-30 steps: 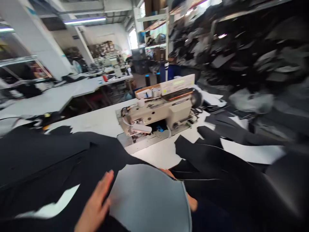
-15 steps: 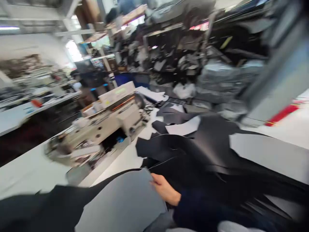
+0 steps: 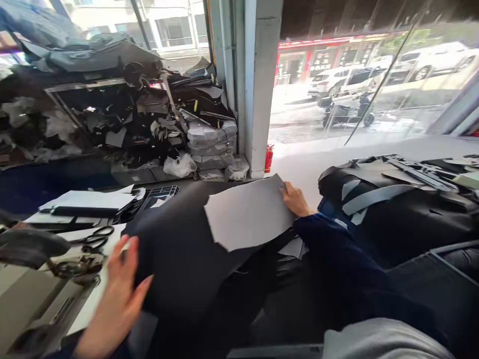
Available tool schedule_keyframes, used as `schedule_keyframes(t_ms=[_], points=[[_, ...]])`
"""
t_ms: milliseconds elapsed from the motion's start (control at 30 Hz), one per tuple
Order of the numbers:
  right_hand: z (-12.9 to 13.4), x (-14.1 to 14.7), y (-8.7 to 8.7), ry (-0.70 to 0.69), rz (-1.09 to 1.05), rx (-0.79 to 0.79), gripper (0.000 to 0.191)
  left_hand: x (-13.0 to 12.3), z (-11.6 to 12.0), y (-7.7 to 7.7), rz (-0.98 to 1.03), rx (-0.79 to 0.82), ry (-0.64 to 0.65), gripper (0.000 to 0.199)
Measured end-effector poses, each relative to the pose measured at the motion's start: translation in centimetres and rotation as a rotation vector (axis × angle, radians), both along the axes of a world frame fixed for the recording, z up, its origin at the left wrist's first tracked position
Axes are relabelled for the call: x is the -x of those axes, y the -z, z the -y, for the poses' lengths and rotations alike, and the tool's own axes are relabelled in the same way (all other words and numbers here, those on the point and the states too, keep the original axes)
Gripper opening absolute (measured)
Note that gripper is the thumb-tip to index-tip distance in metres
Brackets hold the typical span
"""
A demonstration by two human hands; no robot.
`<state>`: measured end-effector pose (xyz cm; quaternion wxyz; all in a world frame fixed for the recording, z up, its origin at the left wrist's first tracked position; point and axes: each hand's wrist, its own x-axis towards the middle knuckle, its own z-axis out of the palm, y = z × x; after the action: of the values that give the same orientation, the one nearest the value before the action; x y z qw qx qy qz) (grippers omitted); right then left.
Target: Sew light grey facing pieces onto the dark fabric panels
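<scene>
Beyond my right hand [image 3: 296, 199], a white pillar [image 3: 260, 85] stands beside a glass shopfront [image 3: 374, 85] bright with daylight, parked cars [image 3: 344, 82] outside, a red fire extinguisher [image 3: 268, 158] at the pillar's foot. Beyond my left hand [image 3: 121, 294], metal shelving [image 3: 86, 86] bulges with dark offcuts.

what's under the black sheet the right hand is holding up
Beneath the black sheet raised by the right hand, dark folded material shows, with a pale grey scrap near the sleeve. Whatever lies directly under the sheet's middle is covered, so it cannot be seen.
</scene>
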<state>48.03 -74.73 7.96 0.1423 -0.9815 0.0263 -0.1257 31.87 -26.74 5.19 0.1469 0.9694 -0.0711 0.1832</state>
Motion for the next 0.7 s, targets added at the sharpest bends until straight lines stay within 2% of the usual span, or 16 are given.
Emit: schedule_keyframes(t_ms=[67, 133, 200, 267, 333, 400, 500, 600, 700], points=[[3.9, -0.2, 0.7, 0.127, -0.078, 0.052, 0.040, -3.6, 3.3, 2.9, -0.119, -0.110, 0.082, 0.053], [5.6, -0.6, 1.5, 0.195, -0.144, 0.102, 0.040, -5.3, 5.6, 6.7, -0.204, -0.269, 0.113, 0.042], [5.1, -1.5, 1.8, 0.191, -0.158, 0.149, 0.038, -5.9, 6.2, 10.0, -0.199, -0.356, 0.133, 0.038], [2.6, -3.3, 1.3, 0.104, -0.126, 0.186, 0.034, -6.2, 5.7, 11.5, -0.189, -0.373, 0.171, 0.036], [-1.3, -5.6, 0.5, -0.045, -0.083, 0.199, 0.032, -6.9, 4.9, 11.1, -0.222, -0.375, 0.215, 0.039], [-5.6, -8.1, 0.2, -0.198, -0.068, 0.186, 0.035, -7.7, 4.6, 9.7, -0.245, -0.369, 0.256, 0.046], [-9.8, -10.8, 1.7, -0.308, -0.119, 0.163, 0.045, -8.1, 4.5, 8.1, -0.204, -0.316, 0.336, 0.047], [-9.5, -11.7, 4.9, -0.271, -0.204, 0.163, 0.044, -7.1, 3.8, 7.9, -0.209, -0.278, 0.366, 0.046], [-7.0, -12.1, 7.4, -0.222, -0.270, 0.167, 0.043, -6.9, 2.7, 7.2, -0.339, -0.297, 0.234, 0.044]])
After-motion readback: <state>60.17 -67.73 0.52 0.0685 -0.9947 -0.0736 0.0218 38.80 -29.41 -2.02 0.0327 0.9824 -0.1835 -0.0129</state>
